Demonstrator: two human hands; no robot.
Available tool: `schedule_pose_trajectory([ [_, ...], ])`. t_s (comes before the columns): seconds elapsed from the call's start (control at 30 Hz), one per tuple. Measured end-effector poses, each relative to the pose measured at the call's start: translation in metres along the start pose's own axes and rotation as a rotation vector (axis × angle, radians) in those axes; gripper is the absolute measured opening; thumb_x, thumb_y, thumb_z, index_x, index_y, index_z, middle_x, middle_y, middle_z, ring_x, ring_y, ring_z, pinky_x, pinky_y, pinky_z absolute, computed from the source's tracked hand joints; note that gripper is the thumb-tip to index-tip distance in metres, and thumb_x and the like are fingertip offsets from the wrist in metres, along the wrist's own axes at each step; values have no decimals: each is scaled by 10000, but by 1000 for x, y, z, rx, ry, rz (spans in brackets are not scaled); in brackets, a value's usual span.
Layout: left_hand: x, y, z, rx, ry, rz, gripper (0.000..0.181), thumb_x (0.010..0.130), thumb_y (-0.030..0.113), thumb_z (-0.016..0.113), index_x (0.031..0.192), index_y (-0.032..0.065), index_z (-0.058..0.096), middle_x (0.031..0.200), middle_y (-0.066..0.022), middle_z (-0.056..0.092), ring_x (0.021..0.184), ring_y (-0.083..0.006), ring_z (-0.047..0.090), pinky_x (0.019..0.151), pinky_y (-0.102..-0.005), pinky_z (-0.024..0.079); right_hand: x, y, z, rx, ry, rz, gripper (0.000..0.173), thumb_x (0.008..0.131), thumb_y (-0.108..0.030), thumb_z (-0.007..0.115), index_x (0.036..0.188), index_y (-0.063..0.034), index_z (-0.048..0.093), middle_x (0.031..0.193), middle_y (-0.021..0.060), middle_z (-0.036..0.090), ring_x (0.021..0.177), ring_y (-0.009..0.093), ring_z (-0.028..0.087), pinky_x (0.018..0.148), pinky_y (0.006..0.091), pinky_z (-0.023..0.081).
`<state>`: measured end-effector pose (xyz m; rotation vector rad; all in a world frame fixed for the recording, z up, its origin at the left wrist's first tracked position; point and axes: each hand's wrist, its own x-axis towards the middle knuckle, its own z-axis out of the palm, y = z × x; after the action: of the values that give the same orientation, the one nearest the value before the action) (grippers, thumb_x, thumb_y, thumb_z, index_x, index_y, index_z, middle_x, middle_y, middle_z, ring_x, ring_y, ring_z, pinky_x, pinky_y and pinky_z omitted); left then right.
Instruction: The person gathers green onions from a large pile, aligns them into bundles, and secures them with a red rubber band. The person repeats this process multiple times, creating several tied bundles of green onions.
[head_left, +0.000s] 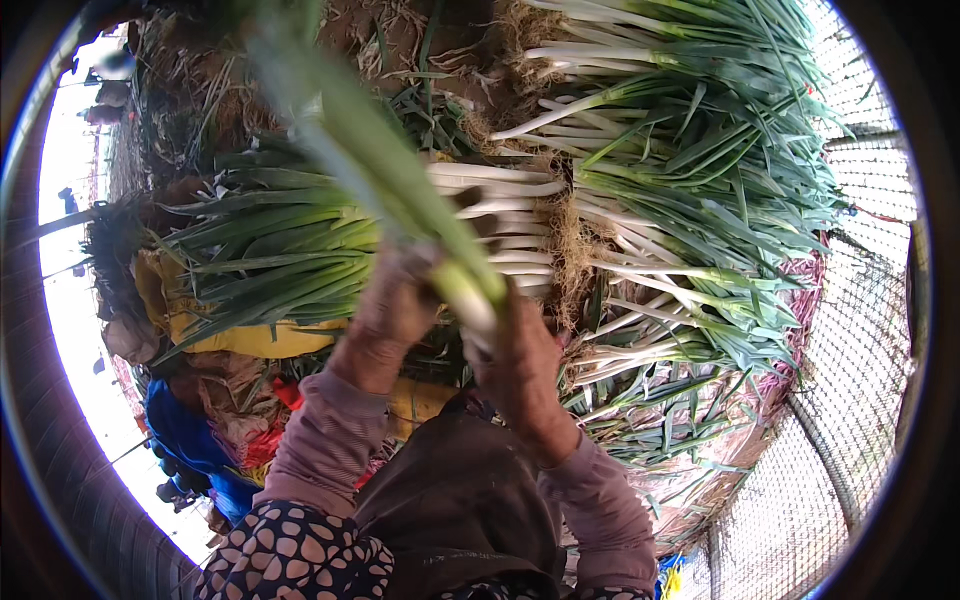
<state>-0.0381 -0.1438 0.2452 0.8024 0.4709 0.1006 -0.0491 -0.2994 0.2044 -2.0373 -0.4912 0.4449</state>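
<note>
A leek or large green onion (375, 172), blurred, slants from the upper left down to my hands, its pale end lowest. My right hand (521, 360) is closed around the pale lower end. My left hand (394, 300) is at the stalk's left side, its fingers blurred and partly hidden; whether it grips the stalk cannot be told. Behind both hands lies a row of trimmed-looking white stalks (517, 244) with brown roots (574, 251) on the right and green leaves (292, 262) on the left.
A large heap of leeks (697, 150) with white stems and roots fills the right side. Soil and loose leaves (420, 45) lie at the top. A yellow sack (255, 337) and blue cloth (180, 435) are at lower left. Netting (847, 360) curves along the right.
</note>
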Motion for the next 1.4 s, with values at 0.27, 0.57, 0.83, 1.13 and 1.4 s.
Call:
schedule_pose_trajectory([
  [0.27, -83, 75, -127, -230, 246, 466, 575, 846, 208, 631, 1352, 97, 382, 1041, -100, 472, 989, -233, 490, 1028, -475, 357, 19, 6, 46, -66, -384, -296, 565, 693, -171, 731, 1175, -67, 455, 898, 109, 524, 901, 310, 545, 788, 409, 435],
  [0.57, -53, 31, -236, 75, 639, -244, 410, 880, 273, 647, 1202, 47, 532, 1056, -119, 621, 951, -230, 627, 833, -379, 535, 110, 107, 142, -518, -290, -262, 616, 747, -444, 709, 1253, -169, 493, 1127, 90, 544, 1067, 279, 514, 990, 508, 314],
  [0.83, -39, 25, -188, 1546, 286, 131, 285, 778, 6, 685, 1053, 33, 615, 1049, -86, 623, 935, -236, 613, 824, -343, 490, 99, 134, 147, -514, -314, -171, 699, 697, -252, 761, 1311, -171, 438, 1133, 105, 526, 1111, 313, 487, 1047, 583, 222],
  [1.13, 28, 39, -193, 2224, -113, 400, 450, 692, 34, 698, 1128, 93, 601, 1168, -91, 560, 1145, -278, 489, 1055, -480, 300, 76, 127, 149, -426, -113, -110, 657, 766, -168, 673, 1366, -124, 408, 1257, 112, 497, 1193, 273, 448, 1074, 538, 185],
  [1.4, 44, 65, -223, 2233, -198, 226, 420, 658, 113, 734, 1058, 79, 610, 1016, -75, 566, 1006, -279, 505, 972, -443, 356, 73, 127, 133, -448, -64, -122, 638, 674, -112, 714, 1268, -121, 482, 1160, 89, 529, 1125, 287, 470, 1044, 519, 229],
])
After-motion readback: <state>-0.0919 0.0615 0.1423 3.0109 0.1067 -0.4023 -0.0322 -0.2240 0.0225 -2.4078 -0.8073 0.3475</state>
